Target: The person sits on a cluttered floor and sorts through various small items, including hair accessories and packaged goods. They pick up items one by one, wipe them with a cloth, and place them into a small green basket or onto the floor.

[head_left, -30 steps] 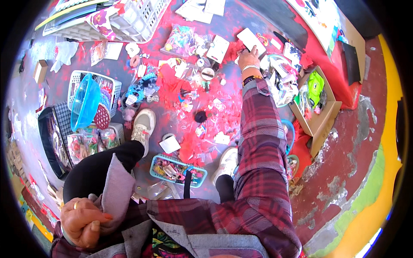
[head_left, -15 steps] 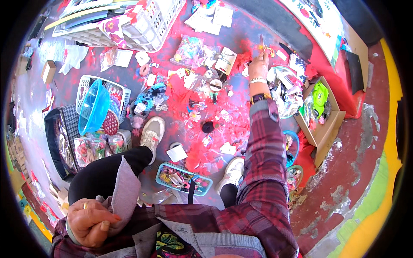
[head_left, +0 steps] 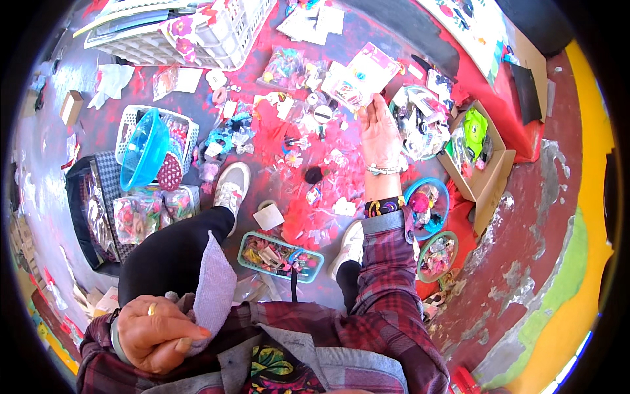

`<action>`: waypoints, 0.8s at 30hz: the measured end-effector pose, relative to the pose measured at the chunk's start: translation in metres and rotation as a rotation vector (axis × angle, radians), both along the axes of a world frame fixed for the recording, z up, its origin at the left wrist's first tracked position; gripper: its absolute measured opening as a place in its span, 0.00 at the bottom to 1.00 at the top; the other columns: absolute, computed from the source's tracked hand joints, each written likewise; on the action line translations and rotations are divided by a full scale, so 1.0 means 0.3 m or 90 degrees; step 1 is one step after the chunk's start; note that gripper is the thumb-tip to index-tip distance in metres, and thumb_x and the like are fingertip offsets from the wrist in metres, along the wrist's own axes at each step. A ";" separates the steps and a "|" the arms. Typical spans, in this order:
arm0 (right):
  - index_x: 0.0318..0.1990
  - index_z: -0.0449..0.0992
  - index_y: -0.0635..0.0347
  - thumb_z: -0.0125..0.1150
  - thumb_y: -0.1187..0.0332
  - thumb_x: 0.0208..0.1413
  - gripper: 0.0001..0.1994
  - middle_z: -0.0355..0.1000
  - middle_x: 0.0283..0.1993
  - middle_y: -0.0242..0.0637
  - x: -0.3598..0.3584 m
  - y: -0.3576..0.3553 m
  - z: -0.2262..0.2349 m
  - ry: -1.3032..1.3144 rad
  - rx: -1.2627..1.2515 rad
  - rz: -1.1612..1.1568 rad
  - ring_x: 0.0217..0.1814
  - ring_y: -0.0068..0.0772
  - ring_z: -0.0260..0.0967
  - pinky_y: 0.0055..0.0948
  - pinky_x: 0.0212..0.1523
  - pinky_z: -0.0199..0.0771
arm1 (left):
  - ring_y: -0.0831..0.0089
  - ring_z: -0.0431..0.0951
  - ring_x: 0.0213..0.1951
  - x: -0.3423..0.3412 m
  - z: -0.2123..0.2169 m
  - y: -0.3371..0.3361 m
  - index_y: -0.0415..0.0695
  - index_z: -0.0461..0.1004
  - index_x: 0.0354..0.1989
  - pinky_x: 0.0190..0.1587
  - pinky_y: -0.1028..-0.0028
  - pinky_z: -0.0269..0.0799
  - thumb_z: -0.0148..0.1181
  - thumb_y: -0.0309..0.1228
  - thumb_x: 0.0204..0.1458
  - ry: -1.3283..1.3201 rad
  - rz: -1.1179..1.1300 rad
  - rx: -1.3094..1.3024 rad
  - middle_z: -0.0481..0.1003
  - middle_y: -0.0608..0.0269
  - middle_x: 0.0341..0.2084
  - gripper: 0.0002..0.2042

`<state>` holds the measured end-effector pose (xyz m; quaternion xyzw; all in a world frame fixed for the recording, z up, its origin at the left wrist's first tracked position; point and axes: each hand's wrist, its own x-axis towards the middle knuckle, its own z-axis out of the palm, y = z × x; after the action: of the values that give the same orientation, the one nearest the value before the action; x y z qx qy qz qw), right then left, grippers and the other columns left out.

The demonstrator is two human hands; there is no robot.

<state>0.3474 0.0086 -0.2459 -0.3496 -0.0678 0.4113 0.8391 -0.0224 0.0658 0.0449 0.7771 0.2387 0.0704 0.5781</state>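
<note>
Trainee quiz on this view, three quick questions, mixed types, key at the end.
1. True or false: the left hand is empty.
2. What flat thing is at the fingertips of the right hand?
3. Fill in: the bright green item lies in an open ____ box.

Key:
1. False; it grips grey fabric.
2. A white card.
3. Cardboard.
</note>
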 end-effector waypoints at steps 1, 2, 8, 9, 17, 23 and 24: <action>0.54 0.59 0.69 0.49 0.66 0.54 0.22 0.60 0.55 0.40 -0.008 -0.010 0.010 -0.013 0.001 -0.003 0.56 0.32 0.57 0.32 0.53 0.62 | 0.73 0.68 0.15 -0.005 -0.004 -0.001 0.40 0.74 0.24 0.19 0.77 0.63 0.51 0.30 0.46 0.002 -0.008 -0.003 0.69 0.62 0.14 0.07; 0.54 0.59 0.70 0.49 0.66 0.54 0.22 0.60 0.55 0.40 -0.013 -0.020 0.013 -0.022 0.003 -0.009 0.56 0.32 0.58 0.32 0.53 0.62 | 0.72 0.69 0.15 -0.010 -0.008 0.002 0.39 0.74 0.26 0.21 0.77 0.64 0.52 0.29 0.44 0.002 -0.021 0.002 0.69 0.62 0.13 0.07; 0.53 0.58 0.72 0.49 0.66 0.54 0.22 0.60 0.55 0.41 -0.046 -0.066 -0.020 -0.001 -0.002 -0.046 0.54 0.32 0.59 0.32 0.52 0.63 | 0.71 0.72 0.16 -0.007 0.000 0.011 0.38 0.75 0.29 0.23 0.76 0.68 0.53 0.26 0.40 0.019 -0.058 0.018 0.70 0.63 0.13 0.08; 0.53 0.59 0.72 0.49 0.66 0.54 0.22 0.60 0.54 0.41 -0.058 -0.057 -0.032 0.014 -0.016 -0.046 0.54 0.32 0.59 0.30 0.51 0.63 | 0.71 0.72 0.16 -0.004 0.007 0.012 0.38 0.75 0.29 0.23 0.76 0.68 0.53 0.26 0.41 0.023 -0.051 0.021 0.70 0.63 0.13 0.08; 0.48 0.63 0.72 0.50 0.67 0.54 0.18 0.62 0.51 0.43 -0.097 -0.181 -0.218 0.057 -0.164 -0.006 0.50 0.39 0.63 0.37 0.50 0.68 | 0.71 0.72 0.15 -0.007 -0.023 0.034 0.36 0.75 0.30 0.21 0.77 0.69 0.53 0.25 0.41 -0.031 -0.047 -0.030 0.71 0.61 0.14 0.09; 0.45 0.65 0.72 0.49 0.66 0.54 0.16 0.66 0.45 0.45 -0.093 -0.183 -0.304 0.029 -0.353 0.117 0.46 0.42 0.66 0.39 0.47 0.69 | 0.71 0.71 0.15 -0.022 0.009 0.028 0.36 0.75 0.30 0.21 0.76 0.68 0.53 0.24 0.41 -0.004 -0.032 -0.007 0.71 0.59 0.14 0.08; 0.44 0.65 0.72 0.49 0.66 0.54 0.16 0.67 0.45 0.44 -0.067 -0.202 -0.329 0.028 -0.399 0.167 0.46 0.42 0.66 0.39 0.47 0.69 | 0.71 0.71 0.15 -0.024 0.006 0.032 0.36 0.75 0.30 0.21 0.76 0.68 0.53 0.24 0.41 -0.005 -0.028 -0.011 0.71 0.59 0.14 0.08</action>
<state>0.3271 -0.0521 -0.3448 -0.5696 0.0355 0.5241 0.6321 -0.0297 0.0752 0.0467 0.7767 0.2199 0.0583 0.5873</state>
